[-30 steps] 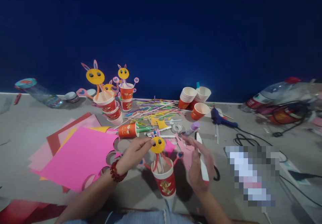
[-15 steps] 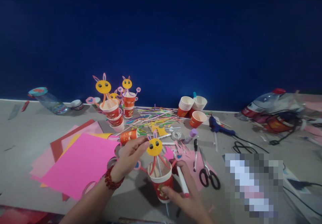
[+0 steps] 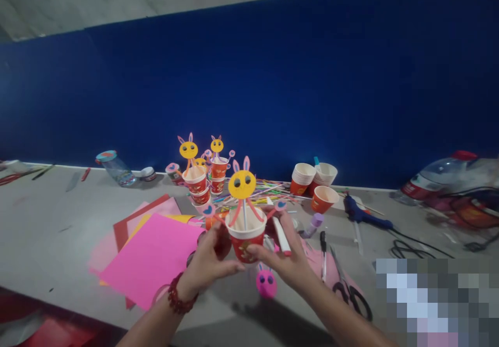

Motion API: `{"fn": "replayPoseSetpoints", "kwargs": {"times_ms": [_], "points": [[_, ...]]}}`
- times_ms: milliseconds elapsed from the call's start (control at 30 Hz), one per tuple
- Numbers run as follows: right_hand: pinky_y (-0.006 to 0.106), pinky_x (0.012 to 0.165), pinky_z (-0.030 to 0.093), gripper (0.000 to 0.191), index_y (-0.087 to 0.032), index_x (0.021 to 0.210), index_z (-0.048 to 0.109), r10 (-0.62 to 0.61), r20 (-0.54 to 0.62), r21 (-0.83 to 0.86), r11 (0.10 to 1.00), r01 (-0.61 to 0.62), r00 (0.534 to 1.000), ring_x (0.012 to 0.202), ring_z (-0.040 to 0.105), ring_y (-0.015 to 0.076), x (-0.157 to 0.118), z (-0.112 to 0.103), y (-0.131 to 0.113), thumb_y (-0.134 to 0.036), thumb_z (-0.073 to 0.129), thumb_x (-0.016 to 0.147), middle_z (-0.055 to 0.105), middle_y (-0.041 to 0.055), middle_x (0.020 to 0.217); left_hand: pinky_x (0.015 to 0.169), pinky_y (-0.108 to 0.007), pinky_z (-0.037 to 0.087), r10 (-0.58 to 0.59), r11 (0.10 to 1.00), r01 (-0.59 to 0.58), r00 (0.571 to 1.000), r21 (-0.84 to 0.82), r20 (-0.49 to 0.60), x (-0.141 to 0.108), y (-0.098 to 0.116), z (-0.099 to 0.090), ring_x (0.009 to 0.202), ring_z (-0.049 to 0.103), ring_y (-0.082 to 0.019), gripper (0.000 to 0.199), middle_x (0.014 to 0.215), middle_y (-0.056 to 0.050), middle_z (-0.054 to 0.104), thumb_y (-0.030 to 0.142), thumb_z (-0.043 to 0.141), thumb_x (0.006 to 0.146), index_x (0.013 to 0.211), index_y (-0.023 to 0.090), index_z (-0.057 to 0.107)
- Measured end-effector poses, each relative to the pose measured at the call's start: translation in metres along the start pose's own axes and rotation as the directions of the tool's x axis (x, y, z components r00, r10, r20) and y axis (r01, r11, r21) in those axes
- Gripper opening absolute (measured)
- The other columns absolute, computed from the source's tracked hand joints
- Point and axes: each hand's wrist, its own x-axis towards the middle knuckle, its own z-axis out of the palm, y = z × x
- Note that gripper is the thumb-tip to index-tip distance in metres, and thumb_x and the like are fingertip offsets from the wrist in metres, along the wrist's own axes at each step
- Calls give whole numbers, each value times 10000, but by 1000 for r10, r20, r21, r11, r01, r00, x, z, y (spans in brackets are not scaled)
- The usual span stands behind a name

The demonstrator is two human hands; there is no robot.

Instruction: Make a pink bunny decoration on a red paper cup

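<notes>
A red-and-white paper cup (image 3: 245, 232) is held up in front of me, upright. A yellow bunny face (image 3: 242, 184) on a straw stands above its rim. Orange-red arms bend out of the cup to pink round paws with blue hearts. My right hand (image 3: 286, 253) grips the cup's right side, thumb on the front, and a white marker (image 3: 281, 236) with a red end is tucked in the same hand. My left hand (image 3: 210, 258) wraps the cup's left side, its fingers partly hidden behind it. Just below the cup shows a pink bunny face (image 3: 266, 283).
Finished-looking bunny cups (image 3: 195, 180) stand at the back left beside colored paper sheets (image 3: 156, 258). Behind my hands lie loose straws (image 3: 268, 187). Stacked cups (image 3: 303, 178), a blue glue gun (image 3: 364, 214), a glue stick (image 3: 314, 224) and black-handled scissors (image 3: 353, 295) are to the right.
The cup has risen, and the view has tilted upward. My left hand has moved from beside the yellow bunny head down to the cup's side. The pink bunny face has come into view below.
</notes>
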Motion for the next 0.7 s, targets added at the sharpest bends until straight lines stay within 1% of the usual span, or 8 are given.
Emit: {"fn": "replayPoseSetpoints", "kwargs": {"times_ms": [67, 200, 233, 300, 367, 467, 600, 700], "points": [[374, 894, 554, 546, -243, 1215, 474, -52, 52, -2, 999, 53, 997, 1046, 639, 244, 20, 10, -8, -320, 780, 769, 594, 86, 1183, 823, -351, 532, 30, 998, -26, 997, 56, -78, 4, 17, -6, 996, 649, -270, 636, 1129, -114, 666, 413, 831, 667, 1190, 188, 549], [367, 860, 562, 522, -252, 1213, 448, -179, 82, -30, 983, 182, 980, 1024, 640, 218, 56, 22, -11, -335, 752, 797, 600, 82, 1186, 793, -364, 580, 91, 985, -57, 973, 160, -214, 22, 56, -45, 936, 697, -262, 556, 1077, -105, 711, 326, 806, 710, 1175, 171, 545], [363, 853, 561, 480, -250, 1206, 452, -197, 81, -53, 978, 201, 977, 1038, 633, 216, 64, 24, -10, -338, 725, 822, 596, 88, 1203, 805, -365, 585, 138, 978, -87, 952, 189, -274, 29, 65, -58, 948, 697, -263, 543, 1086, -107, 710, 320, 803, 714, 1171, 163, 555], [344, 812, 562, 394, -242, 1187, 464, -223, 82, -118, 966, 231, 971, 1002, 638, 203, 79, 27, -4, -335, 672, 866, 598, 92, 1199, 770, -343, 602, 284, 945, -175, 862, 277, -420, 45, 79, -84, 913, 703, -245, 536, 1094, -94, 703, 337, 799, 715, 1165, 163, 564], [331, 792, 554, 325, -237, 1185, 472, -258, 98, -186, 944, 272, 961, 931, 649, 184, 90, 32, 4, -310, 618, 904, 606, 89, 1173, 715, -303, 608, 381, 901, -204, 795, 382, -472, 63, 88, -106, 879, 703, -219, 535, 1124, -84, 686, 348, 786, 730, 1179, 163, 564], [329, 790, 534, 294, -230, 1204, 482, -306, 153, -310, 888, 340, 940, 863, 652, 182, 100, 43, 17, -252, 565, 923, 625, 87, 1121, 701, -288, 607, 451, 850, -207, 760, 484, -467, 86, 87, -124, 878, 698, -201, 548, 1177, -81, 659, 378, 756, 755, 1213, 170, 540], [348, 811, 520, 366, -207, 1267, 463, -340, 240, -454, 789, 414, 909, 912, 655, 220, 111, 61, 32, -226, 541, 909, 634, 110, 1155, 737, -323, 600, 534, 780, -176, 687, 601, -492, 102, 73, -130, 892, 699, -221, 544, 1151, -89, 664, 415, 765, 728, 1165, 169, 555], [355, 851, 516, 449, -209, 1317, 423, -330, 319, -506, 733, 454, 888, 1016, 646, 240, 121, 71, 39, -180, 535, 883, 607, 116, 1263, 742, -329, 591, 540, 768, -165, 686, 619, -487, 106, 62, -134, 874, 701, -219, 550, 1156, -97, 666, 437, 753, 738, 1176, 176, 545]]}}
